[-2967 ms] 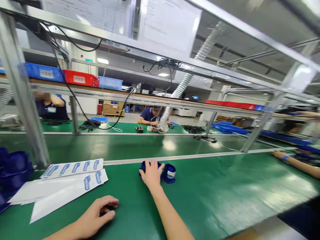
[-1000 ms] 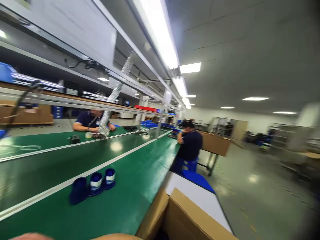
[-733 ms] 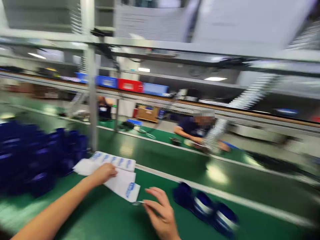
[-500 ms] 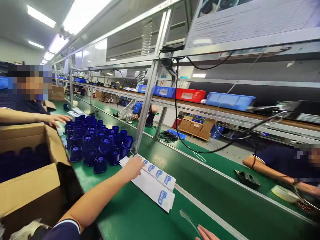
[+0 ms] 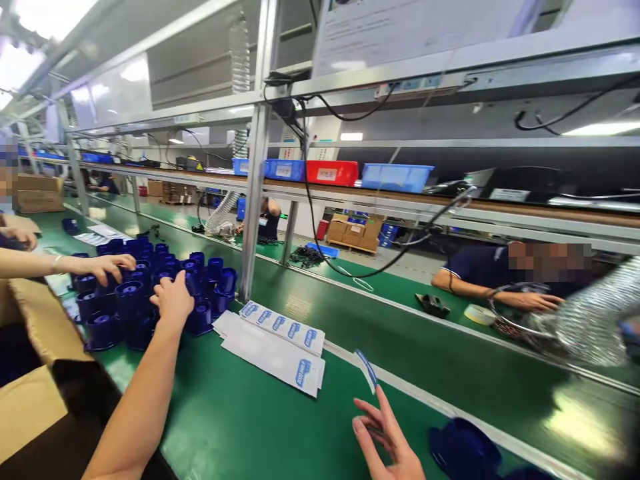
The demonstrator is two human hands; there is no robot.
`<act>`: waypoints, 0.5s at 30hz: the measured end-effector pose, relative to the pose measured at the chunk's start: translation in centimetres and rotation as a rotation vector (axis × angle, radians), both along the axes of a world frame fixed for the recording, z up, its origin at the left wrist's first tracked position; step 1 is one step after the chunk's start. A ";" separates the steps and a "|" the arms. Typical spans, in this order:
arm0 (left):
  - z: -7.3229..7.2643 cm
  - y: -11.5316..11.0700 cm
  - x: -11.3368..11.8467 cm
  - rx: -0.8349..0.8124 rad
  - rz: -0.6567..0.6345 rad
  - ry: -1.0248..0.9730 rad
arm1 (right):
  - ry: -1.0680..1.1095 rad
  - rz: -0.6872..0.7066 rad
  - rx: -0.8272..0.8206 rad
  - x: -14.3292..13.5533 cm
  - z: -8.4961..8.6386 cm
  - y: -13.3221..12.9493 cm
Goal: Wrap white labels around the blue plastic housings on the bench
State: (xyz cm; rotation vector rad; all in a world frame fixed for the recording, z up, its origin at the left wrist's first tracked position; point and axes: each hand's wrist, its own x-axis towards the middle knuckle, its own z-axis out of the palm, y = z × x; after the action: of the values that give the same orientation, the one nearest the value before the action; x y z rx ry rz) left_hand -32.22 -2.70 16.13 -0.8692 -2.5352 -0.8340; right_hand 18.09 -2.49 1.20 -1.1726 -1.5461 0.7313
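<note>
My left hand (image 5: 173,299) reaches over a cluster of dark blue plastic cup-shaped parts (image 5: 129,300). Its fingers are apart and curve down among the nearer cups; whether they touch one is unclear. A curved blue-and-white sticker (image 5: 367,371) stands up from the index fingertip of my right hand (image 5: 387,440), whose other fingers are loosely bent. Between my hands lie white label sheets (image 5: 267,357) with blue printed stickers along the far strip and one near the right end. Another dark blue part (image 5: 465,448) sits right of my right hand, partly cut off.
A co-worker's hand (image 5: 113,268) is over the same cups, left of mine. An open cardboard box (image 5: 43,320) stands at the left table edge. A metal post (image 5: 254,200) rises behind the sheets. Across the green bench, another person (image 5: 480,270) works beside a silver duct (image 5: 600,313).
My left hand has moved left from the label sheets to the cups. My right hand has come further into view with the sticker. The co-worker's hand has reached onto the cups. The view has turned right.
</note>
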 end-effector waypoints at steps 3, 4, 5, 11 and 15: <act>1.2 -0.4 2.8 0.063 -0.110 0.097 | 0.113 0.092 -0.090 -0.7 -0.1 -0.4; 1.2 -0.5 4.8 0.109 -0.182 0.167 | 0.169 0.118 -0.117 -1.1 -0.2 -0.5; 0.9 -0.7 7.2 0.195 -0.296 0.279 | 0.224 0.151 -0.149 -1.4 -0.3 -0.6; -7.6 -3.5 24.5 0.345 -1.438 0.885 | 0.369 0.265 -0.310 -1.1 0.1 -0.7; -12.6 -5.2 28.7 0.259 -1.839 0.854 | 0.259 0.135 -0.256 0.1 0.5 -0.2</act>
State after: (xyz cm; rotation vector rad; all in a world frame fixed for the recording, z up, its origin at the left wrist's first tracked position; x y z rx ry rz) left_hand -3.50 -7.95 3.53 -2.5805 -0.3858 -0.7443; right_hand 18.24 -2.65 1.73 -1.1134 -1.3507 1.1522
